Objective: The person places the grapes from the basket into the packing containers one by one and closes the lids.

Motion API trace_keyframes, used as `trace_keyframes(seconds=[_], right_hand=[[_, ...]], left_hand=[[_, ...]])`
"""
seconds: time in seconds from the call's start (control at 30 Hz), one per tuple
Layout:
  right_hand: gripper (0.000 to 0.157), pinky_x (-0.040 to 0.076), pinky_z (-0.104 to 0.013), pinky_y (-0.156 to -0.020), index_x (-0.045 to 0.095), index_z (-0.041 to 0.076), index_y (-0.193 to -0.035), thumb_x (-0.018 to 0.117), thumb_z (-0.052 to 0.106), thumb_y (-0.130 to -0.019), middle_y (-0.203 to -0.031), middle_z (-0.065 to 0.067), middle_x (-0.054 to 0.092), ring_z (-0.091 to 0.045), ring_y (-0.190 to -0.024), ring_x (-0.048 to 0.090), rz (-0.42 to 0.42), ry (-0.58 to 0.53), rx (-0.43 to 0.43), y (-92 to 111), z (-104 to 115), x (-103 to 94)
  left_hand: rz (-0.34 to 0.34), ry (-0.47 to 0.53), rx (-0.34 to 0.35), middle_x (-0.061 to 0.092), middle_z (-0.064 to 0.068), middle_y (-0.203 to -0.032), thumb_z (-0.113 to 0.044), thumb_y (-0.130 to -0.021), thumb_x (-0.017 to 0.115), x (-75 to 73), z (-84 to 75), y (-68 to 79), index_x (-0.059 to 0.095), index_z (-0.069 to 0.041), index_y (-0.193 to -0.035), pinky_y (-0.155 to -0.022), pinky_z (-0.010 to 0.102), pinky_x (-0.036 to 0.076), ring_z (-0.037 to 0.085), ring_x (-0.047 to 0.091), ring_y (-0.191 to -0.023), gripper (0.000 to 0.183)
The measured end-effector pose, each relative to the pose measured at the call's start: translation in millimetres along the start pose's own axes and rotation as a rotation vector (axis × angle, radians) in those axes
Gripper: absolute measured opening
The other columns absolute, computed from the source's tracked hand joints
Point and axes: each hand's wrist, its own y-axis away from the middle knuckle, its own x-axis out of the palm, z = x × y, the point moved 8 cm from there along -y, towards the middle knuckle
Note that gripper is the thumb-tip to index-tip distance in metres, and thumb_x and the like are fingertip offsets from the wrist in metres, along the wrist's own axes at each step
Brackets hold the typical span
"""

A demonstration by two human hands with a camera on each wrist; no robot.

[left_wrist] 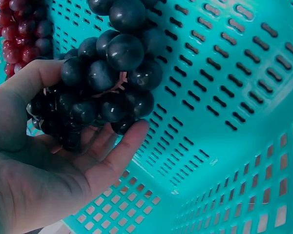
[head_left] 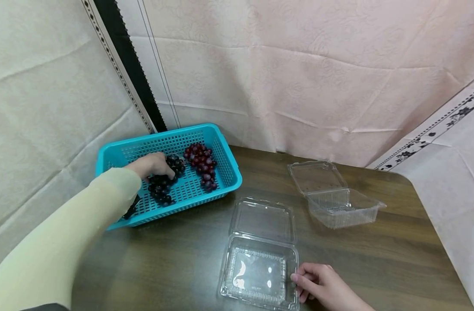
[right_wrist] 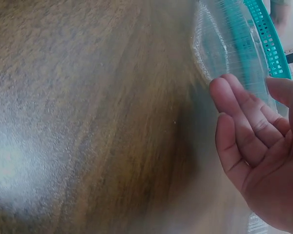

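My left hand [head_left: 154, 166] reaches into a turquoise basket [head_left: 230, 172] and grips a bunch of black grapes [head_left: 161, 185]. Seen from the left wrist, the thumb lies on one side of these grapes [left_wrist: 112, 73] and the fingers curl round underneath. Beside it in the basket lies a bunch of red grapes [head_left: 202, 164]. At the front of the table, my right hand [head_left: 324, 283] pinches the right rim of a clear plastic clamshell box [head_left: 256, 276], thumb over the edge and fingers against the outside. The box's lid [head_left: 264, 220] is folded back, away from me.
Another clear clamshell box [head_left: 343, 209] stands farther back on the right, its lid [head_left: 318, 177] raised behind it. The wooden table [head_left: 175, 259] meets a hanging pale cloth [head_left: 299, 86] at the back. More cloth hangs at both sides.
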Motion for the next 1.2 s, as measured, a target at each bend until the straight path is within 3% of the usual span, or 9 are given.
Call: trace_keyframes(seconds=[0.17, 0.5, 0.93, 1.2], right_hand=[[0.019, 0.062, -0.034, -0.055, 0.069, 0.001, -0.096, 0.057, 0.006, -0.111, -0.079, -0.004, 0.074, -0.017, -0.066, 0.075, 0.009, -0.066, 0.03, 0, -4, 1.9], [0.021, 0.061, -0.032, -0.058, 0.069, -0.001, -0.098, 0.056, 0.008, -0.111, -0.081, -0.004, 0.074, -0.017, -0.068, 0.076, 0.016, -0.113, 0.073, 0, -6, 3.7], [0.022, 0.063, -0.035, -0.061, 0.068, -0.006, -0.1, 0.054, 0.006, -0.112, -0.079, -0.012, 0.076, -0.017, -0.07, 0.076, 0.019, -0.147, 0.064, 0, -6, 4.8], [0.023, 0.063, -0.035, -0.06, 0.068, -0.006, -0.1, 0.053, 0.006, -0.112, -0.08, -0.015, 0.076, -0.019, -0.069, 0.077, 0.03, -0.157, 0.062, -1, -6, 5.2]], left_hand=[[0.0, 0.008, 0.003, 0.021, 0.039, -0.164, -0.022, -0.098, 0.068, -0.4, 0.1, 2.9, 0.013, 0.012, -0.164, -0.088, 0.053, 0.064, 0.053, 0.041, -0.143, 0.093], [0.036, 0.141, 0.097, 0.006, 0.036, -0.172, -0.026, -0.104, 0.063, -5.3, 9.0, 8.0, 0.004, 0.005, -0.169, -0.09, 0.055, 0.063, 0.054, 0.034, -0.149, 0.093], [0.075, 0.32, 0.227, -0.004, 0.035, -0.173, -0.026, -0.105, 0.065, -38.7, -5.5, 53.1, -0.011, 0.002, -0.167, -0.096, 0.056, 0.062, 0.058, 0.029, -0.15, 0.103], [0.056, 0.372, 0.326, -0.008, 0.029, -0.175, -0.025, -0.103, 0.069, -54.0, -34.2, 86.6, -0.013, 0.0, -0.168, -0.095, 0.055, 0.062, 0.059, 0.025, -0.151, 0.107]])
